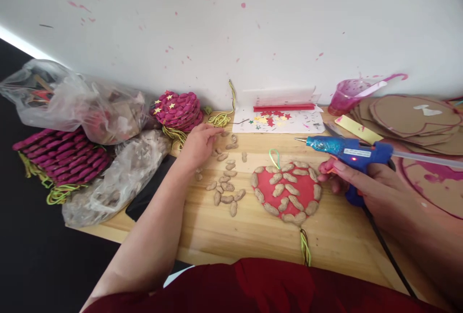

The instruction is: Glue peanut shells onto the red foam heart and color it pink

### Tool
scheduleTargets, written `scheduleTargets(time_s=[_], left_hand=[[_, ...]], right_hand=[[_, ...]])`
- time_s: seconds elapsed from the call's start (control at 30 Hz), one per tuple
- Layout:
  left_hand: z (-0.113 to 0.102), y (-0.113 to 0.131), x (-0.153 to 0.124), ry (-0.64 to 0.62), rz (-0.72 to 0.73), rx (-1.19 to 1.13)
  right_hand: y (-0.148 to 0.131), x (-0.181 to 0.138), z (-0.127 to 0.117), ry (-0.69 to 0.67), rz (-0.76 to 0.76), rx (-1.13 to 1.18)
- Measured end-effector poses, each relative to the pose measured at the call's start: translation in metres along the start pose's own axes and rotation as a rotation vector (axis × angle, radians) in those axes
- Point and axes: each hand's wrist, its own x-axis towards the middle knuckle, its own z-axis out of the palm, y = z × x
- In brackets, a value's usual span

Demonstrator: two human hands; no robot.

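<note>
A red cardboard heart (288, 190) lies on the wooden table (336, 236), ringed and partly filled with peanut shells, with a green loop at its top and a yarn tassel below. My right hand (356, 180) grips a blue glue gun (349, 154), nozzle pointing left above the heart's upper right. My left hand (200, 144) reaches to the loose peanut shells (226, 185) left of the heart, fingers curled down over the far ones; whether it holds one is hidden.
Plastic bags (77, 101) and magenta shell-covered hearts (65, 156) crowd the left. A paper with star stickers (278, 121), a pink cup (345, 96) and stacked cardboard hearts (415, 117) line the back and right. The gun's black cord (388, 255) trails toward me.
</note>
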Motion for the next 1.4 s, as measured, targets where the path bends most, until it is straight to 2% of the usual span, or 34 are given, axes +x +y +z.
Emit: scheduleTargets(time_s=[0.23,0.43,0.6,0.83,1.0,1.17,1.3,1.4], left_hand=[[0.004,-0.001,0.001,-0.03,0.044,-0.033],[0.002,-0.004,0.0,0.095,0.021,0.002],[0.004,-0.008,0.0,0.036,0.049,-0.014],[0.002,0.005,-0.002,-0.006,0.079,0.02],[0.002,0.007,-0.001,-0.067,0.081,0.049],[-0.002,0.011,-0.002,-0.028,0.056,0.031],[0.004,0.018,0.0,0.058,0.187,0.067],[0.013,0.021,0.003,0.007,0.274,0.052]], right_hand=[[-0.004,-0.001,0.005,-0.032,-0.037,0.061],[-0.002,-0.003,0.003,-0.039,-0.061,0.047],[0.0,0.0,0.003,-0.041,-0.058,0.066],[-0.003,-0.002,0.003,-0.044,-0.109,0.017],[-0.001,-0.001,0.005,-0.056,-0.088,0.052],[0.001,0.0,0.003,-0.069,-0.086,0.085],[0.0,0.0,0.004,-0.065,-0.102,0.092],[-0.002,-0.001,0.005,-0.057,-0.111,0.071]])
